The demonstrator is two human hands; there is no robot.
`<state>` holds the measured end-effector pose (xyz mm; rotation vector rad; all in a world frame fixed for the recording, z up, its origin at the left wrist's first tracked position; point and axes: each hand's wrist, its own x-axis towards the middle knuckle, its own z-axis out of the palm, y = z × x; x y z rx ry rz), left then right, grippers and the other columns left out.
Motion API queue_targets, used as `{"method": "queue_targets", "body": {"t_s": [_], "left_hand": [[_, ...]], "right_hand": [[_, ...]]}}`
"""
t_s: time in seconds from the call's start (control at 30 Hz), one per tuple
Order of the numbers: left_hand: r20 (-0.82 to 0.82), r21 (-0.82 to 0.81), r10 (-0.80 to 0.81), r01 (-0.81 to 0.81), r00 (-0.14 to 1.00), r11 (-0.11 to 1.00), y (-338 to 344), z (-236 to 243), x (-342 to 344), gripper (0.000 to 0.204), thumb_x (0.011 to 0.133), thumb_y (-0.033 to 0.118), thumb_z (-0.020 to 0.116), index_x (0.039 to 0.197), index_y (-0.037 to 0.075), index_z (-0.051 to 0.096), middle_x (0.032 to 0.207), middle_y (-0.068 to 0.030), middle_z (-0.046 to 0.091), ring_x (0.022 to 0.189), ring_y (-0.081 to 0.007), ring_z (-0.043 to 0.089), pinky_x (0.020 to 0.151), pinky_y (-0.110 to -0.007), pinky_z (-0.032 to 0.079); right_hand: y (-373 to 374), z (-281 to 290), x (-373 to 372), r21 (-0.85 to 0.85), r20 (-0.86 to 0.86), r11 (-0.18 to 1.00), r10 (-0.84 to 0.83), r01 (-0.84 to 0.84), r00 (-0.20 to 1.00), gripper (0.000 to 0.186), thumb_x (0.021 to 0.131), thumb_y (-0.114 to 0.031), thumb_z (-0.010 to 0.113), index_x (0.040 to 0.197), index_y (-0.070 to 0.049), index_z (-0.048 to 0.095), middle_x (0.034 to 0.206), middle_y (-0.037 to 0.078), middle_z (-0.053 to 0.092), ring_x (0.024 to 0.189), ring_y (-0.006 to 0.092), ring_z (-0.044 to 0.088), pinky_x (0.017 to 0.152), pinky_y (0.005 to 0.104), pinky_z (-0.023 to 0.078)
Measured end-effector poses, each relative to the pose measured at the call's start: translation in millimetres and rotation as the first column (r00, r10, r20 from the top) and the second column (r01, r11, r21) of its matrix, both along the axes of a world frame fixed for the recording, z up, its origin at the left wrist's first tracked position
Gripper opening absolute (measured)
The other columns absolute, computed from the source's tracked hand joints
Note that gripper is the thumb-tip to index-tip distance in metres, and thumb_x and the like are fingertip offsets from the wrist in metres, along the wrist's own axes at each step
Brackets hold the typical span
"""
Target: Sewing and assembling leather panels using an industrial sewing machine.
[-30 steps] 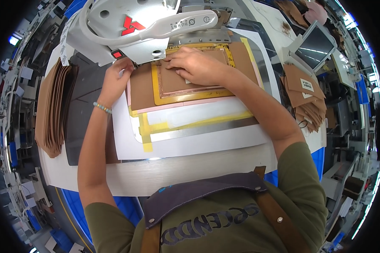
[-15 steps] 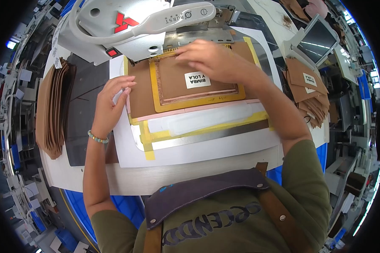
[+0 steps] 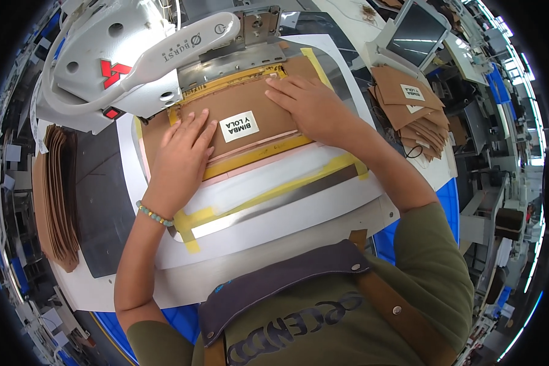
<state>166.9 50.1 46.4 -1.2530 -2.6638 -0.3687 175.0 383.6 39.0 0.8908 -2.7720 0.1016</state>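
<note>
A brown board with a white printed label (image 3: 238, 125) lies within a yellow rectangular frame (image 3: 259, 154), which sits over a larger brown sheet (image 3: 304, 66) and a white taped plate (image 3: 273, 175). My left hand (image 3: 180, 158) rests on the left end of the board, its fingers stretched out and spread. My right hand (image 3: 314, 116) lies on the right end, fingers open and slightly bent toward the top edge. Just beyond both hands is a white machine head (image 3: 91, 73) with a metal bar (image 3: 226, 67) along the frame's far side.
A standing stack of brown pieces (image 3: 52, 201) is at the left on a dark mat (image 3: 100, 232). More labelled brown pieces (image 3: 390, 94) lie at the right beside a small screen (image 3: 413, 38). The white table edge (image 3: 110, 299) runs in front of my body.
My left hand has moved from the machine's edge onto the board and spread out. My right hand has shifted rightward along it, uncovering the label. The whole view has shifted slightly.
</note>
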Motion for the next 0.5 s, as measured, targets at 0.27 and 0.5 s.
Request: {"method": "queue_targets", "body": {"t_s": [0.27, 0.5], "left_hand": [[-0.047, -0.064, 0.037, -0.040, 0.998, 0.997, 0, -13, -4, 0.052, 0.102, 0.017, 0.067, 0.152, 0.005, 0.056, 0.160, -0.0161, 0.053, 0.148, -0.0393, 0.048, 0.120, -0.050, 0.040], [-0.069, -0.051, 0.025, -0.029, 0.997, 0.998, 3, -8, -6, 0.048, 0.102, 0.022, 0.067, 0.145, 0.002, 0.060, 0.155, -0.0191, 0.056, 0.144, -0.0395, 0.051, 0.120, -0.050, 0.040]], "right_hand": [[-10, 1, 3, 0.041, -0.037, 0.996, -0.073, 0.075, 0.997, 0.046, 0.093, -0.006, 0.061, 0.140, -0.005, 0.063, 0.155, 0.015, 0.057, 0.141, 0.0285, 0.054, 0.106, 0.0428, 0.046], [-5, -10, -6, -0.073, -0.176, 0.997, -0.034, 0.021, 0.984, 0.039, 0.091, -0.007, 0.063, 0.130, -0.003, 0.067, 0.143, 0.013, 0.065, 0.131, 0.0291, 0.060, 0.100, 0.0442, 0.049]]}}
